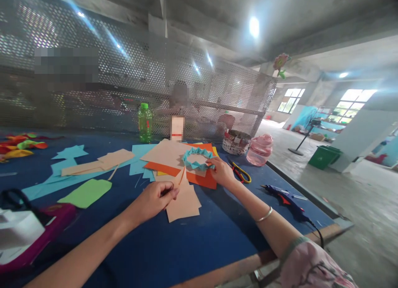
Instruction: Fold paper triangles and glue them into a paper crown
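Note:
My left hand (154, 198) is closed in a pinch on a thin orange paper strip (181, 176) above a stack of tan paper sheets (184, 203). My right hand (221, 170) is closed on the near edge of a teal zigzag-folded paper ring (198, 158). The ring lies on tan and orange sheets (199, 178) on the blue table (186, 246).
Yellow-handled scissors (241, 172) and a blue glue gun (284, 196) lie to the right. A woven basket (235, 142), a pink jar (259, 150) and a green bottle (144, 123) stand further back. Paper scraps (85, 192) and a bag (27, 234) lie left. A perforated metal screen (124, 84) runs behind.

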Motion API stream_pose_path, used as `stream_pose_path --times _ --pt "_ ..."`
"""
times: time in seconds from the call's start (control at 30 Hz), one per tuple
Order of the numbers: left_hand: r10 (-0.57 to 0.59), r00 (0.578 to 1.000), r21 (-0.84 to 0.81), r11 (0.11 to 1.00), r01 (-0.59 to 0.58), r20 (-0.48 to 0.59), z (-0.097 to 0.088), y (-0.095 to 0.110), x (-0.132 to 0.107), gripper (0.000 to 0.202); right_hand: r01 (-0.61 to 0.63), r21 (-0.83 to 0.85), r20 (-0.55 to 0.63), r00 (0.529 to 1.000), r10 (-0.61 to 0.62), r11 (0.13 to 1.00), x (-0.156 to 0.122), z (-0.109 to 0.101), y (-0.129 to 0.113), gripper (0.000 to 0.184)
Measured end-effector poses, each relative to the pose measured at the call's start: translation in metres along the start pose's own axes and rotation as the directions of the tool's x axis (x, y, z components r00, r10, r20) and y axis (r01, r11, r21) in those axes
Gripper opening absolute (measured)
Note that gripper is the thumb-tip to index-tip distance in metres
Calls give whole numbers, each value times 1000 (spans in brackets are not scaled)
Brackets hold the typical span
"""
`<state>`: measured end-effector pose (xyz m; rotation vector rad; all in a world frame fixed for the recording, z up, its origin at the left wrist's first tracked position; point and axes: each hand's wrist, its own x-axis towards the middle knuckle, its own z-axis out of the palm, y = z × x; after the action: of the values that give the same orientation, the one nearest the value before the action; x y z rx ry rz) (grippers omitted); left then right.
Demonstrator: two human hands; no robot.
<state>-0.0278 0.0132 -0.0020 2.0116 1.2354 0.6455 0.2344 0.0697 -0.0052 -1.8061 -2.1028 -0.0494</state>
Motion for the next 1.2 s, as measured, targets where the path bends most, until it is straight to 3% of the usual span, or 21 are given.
stream_pose_path --times 0.4,0.57,0.67,1.07,1.2 --pt "-9 1000 36 999 8 19 -1 7 0 40 -30 -104 -49 998 25 994 -18 -12 -34 36" --pt "-11 999 56 998 9 31 -1 7 -1 41 -73 -147 28 997 78 986 -20 -8 -39 39" --pt "12 1000 46 999 -13 25 -1 8 -2 41 -78 -165 75 993 91 983 -20 -4 -41 28" --pt "0 1000 63 998 -2 20 0 8 -1 37 -51 -78 5 999 52 996 -2 1 -22 28" --pt "7 1000 53 999 -7 14 0 8 -2 37 -49 -15 -50 998 48 999 -6 -1 -20 39"
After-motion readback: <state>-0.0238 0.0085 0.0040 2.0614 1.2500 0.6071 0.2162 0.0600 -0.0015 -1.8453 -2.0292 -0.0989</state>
